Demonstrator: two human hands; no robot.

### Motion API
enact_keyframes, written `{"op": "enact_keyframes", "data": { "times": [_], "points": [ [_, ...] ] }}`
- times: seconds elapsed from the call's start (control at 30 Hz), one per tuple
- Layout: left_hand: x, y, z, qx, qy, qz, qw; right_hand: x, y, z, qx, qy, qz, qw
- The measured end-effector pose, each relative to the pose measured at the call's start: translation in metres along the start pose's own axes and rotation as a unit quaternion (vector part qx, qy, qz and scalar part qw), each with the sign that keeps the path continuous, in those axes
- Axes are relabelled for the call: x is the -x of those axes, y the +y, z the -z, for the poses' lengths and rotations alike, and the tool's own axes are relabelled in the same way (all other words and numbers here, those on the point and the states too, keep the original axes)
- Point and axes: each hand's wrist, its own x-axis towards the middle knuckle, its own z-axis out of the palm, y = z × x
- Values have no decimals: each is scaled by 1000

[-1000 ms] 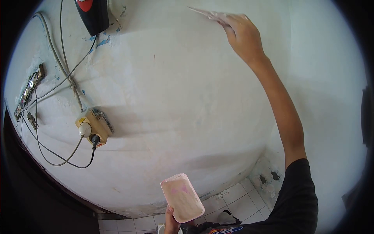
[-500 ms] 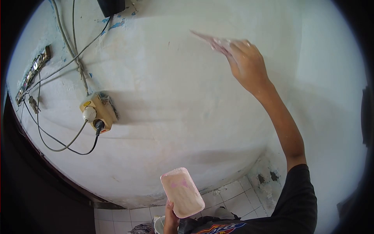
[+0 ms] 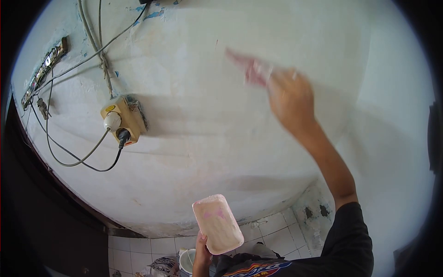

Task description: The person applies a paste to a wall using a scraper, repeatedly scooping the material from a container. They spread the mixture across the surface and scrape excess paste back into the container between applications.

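My right hand, blurred by motion, is raised before the wall at upper right. Its fingers are closed on a thin pink putty spreader with whitish smears, which points up and left. Low in the view, my left hand grips the lower left edge of a shallow pale tray. Cream-coloured paste coats much of its inside, and a pink patch shows through near the upper end. The tray is tilted, its inside facing me.
A yellowish socket box with two plugs sticks out from the wall at left. Loose cables, a metal strip and keys hang beside it. Below are floor tiles and a white bucket.
My right hand and the spreader have moved down the wall a little, with the spreader's flat side now more visible. My left hand still holds the tray; the view has shifted slightly.
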Motion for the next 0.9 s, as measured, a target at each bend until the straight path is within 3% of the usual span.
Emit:
{"op": "enact_keyframes", "data": {
  "times": [0.1, 0.2, 0.37, 0.5, 0.6, 0.77, 0.9],
  "points": [
    [1, 5, -2, -5, 9, 11, 1000, -26, 15, -5, 26, 55, -38, 997],
    [0, 4, 3, -8, 17, 5, 1000, 10, -11, -22, 55, 49, 32, 997],
    [-2, 3, 8, 5, 20, 14, 1000, 59, -27, -9, -67, -35, 74, 994],
    [-4, 7, 5, -11, 10, 14, 1000, 17, 46, 9, 17, 16, -50, 998],
    [-5, 6, 4, -13, 6, 22, 1000, 12, 80, -4, 56, 60, -86, 993],
    [-8, 8, -4, -9, -8, 25, 1000, 98, 23, -28, 19, -21, -34, 999],
    [-11, 7, -4, -5, -6, 37, 999, 105, 17, -7, -28, -49, -20, 998]
  ]
}}
